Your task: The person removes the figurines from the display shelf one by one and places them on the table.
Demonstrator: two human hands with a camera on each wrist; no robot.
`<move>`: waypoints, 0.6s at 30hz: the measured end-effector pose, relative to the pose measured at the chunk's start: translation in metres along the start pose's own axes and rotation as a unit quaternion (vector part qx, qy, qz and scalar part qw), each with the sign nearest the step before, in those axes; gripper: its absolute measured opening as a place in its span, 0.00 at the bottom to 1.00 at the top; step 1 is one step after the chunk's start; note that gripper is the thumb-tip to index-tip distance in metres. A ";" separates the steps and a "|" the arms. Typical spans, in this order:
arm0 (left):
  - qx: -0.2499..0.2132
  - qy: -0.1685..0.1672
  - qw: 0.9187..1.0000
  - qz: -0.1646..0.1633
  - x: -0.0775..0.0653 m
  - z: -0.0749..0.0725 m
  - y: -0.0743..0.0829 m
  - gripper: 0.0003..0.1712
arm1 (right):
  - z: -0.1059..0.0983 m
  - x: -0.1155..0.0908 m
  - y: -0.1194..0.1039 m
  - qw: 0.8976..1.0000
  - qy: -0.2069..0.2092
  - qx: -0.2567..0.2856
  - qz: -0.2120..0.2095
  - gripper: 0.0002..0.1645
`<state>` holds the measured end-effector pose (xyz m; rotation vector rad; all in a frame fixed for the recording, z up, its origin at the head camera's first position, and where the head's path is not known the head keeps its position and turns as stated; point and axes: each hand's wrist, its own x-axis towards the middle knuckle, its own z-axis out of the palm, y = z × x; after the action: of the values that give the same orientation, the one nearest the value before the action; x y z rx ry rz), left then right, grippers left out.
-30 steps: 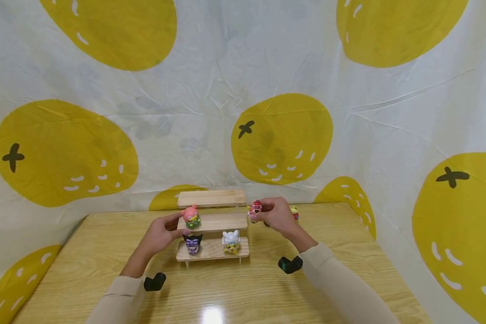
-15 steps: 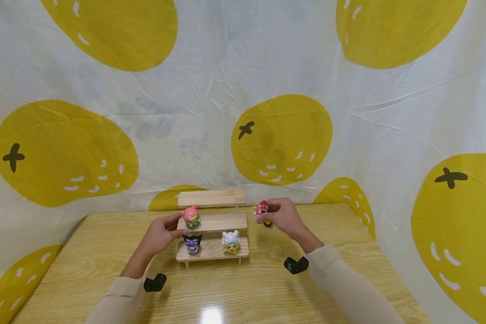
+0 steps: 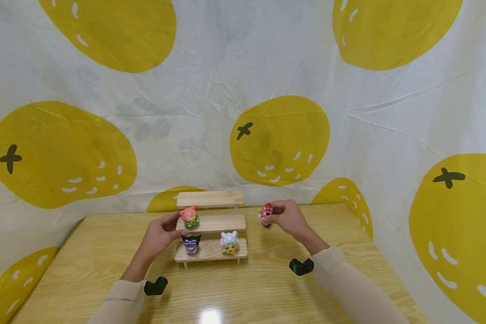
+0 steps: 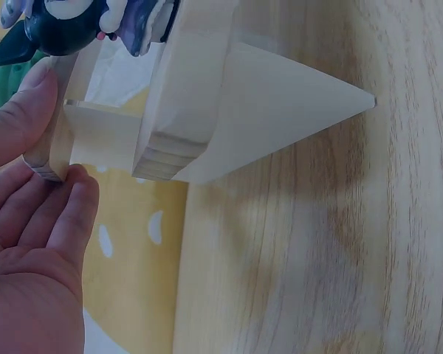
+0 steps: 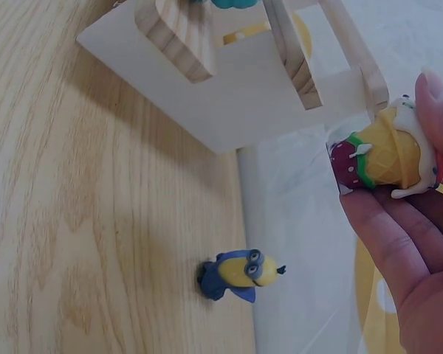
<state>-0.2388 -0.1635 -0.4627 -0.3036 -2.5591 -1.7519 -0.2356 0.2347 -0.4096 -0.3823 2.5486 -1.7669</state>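
Observation:
The wooden three-tier display shelf (image 3: 227,222) stands near the back of the table. My left hand (image 3: 158,236) grips the left end of its middle tier, thumb on top and fingers underneath in the left wrist view. A pink figurine with a green base (image 3: 191,218) sits on that tier beside my fingers. Right of the shelf, my right hand (image 3: 288,219) pinches a pink figurine (image 3: 266,213) with a red top. In the right wrist view its lower part is an ice-cream cone (image 5: 391,151). A yellow-and-blue minion figurine (image 5: 240,274) stands on the table below that hand.
On the bottom tier stand a purple figurine with a black hood (image 3: 192,245) and a white-capped yellow figurine (image 3: 229,243). The top tier (image 3: 210,198) is bare wood. A curtain with yellow fruit prints (image 3: 202,135) hangs behind the wooden table (image 3: 227,292).
My right hand has moved right, away from the shelf, with the pink figurine. It now covers the yellow-and-red figure seen earlier behind it. My left hand has stayed on the shelf.

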 end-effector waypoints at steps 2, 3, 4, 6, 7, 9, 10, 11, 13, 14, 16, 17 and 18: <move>-0.005 0.004 1.000 0.001 0.000 0.000 0.000 0.45 | -0.001 0.000 0.002 1.000 0.000 0.004 -0.003 0.14; -0.006 0.004 1.000 0.002 -0.001 0.000 0.000 0.45 | -0.002 0.000 0.003 1.000 0.001 0.006 -0.004 0.14; -0.009 0.007 1.000 -0.001 -0.001 0.000 0.001 0.44 | -0.002 0.000 0.004 1.000 0.001 0.006 -0.005 0.15; -0.010 0.011 1.000 -0.001 -0.002 0.000 0.002 0.44 | -0.004 0.000 0.006 1.000 0.000 0.006 -0.006 0.16; -0.009 0.012 1.000 -0.001 -0.002 0.000 0.003 0.43 | -0.004 0.000 0.007 1.000 -0.001 0.005 -0.005 0.16; -0.008 0.014 1.000 -0.001 -0.003 0.000 0.005 0.43 | -0.005 0.001 0.009 1.000 -0.002 0.003 -0.005 0.16; -0.008 0.015 1.000 -0.002 -0.003 0.000 0.005 0.43 | -0.006 0.001 0.010 1.000 -0.002 0.000 -0.005 0.17; -0.009 0.016 1.000 -0.002 -0.003 0.001 0.005 0.43 | -0.007 0.001 0.011 1.000 -0.001 -0.002 -0.005 0.17; -0.008 0.018 1.000 -0.004 -0.003 0.001 0.006 0.42 | -0.008 0.001 0.012 1.000 0.001 -0.006 -0.005 0.16; -0.008 0.019 1.000 -0.006 -0.003 0.001 0.006 0.42 | -0.009 0.001 0.013 1.000 0.000 -0.008 -0.007 0.16; -0.008 0.021 1.000 -0.007 -0.003 0.001 0.006 0.42 | -0.010 0.000 0.013 1.000 0.001 -0.010 -0.008 0.15; -0.010 0.022 1.000 -0.008 -0.003 0.001 0.006 0.42 | -0.011 0.000 0.013 1.000 0.000 -0.009 -0.008 0.15; -0.010 0.022 1.000 -0.007 -0.003 0.001 0.006 0.42 | -0.011 0.000 0.014 1.000 -0.001 -0.010 -0.009 0.15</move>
<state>-0.2349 -0.1609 -0.4584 -0.2469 -2.5215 -1.7693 -0.2397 0.2499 -0.4182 -0.4092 2.5711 -1.7485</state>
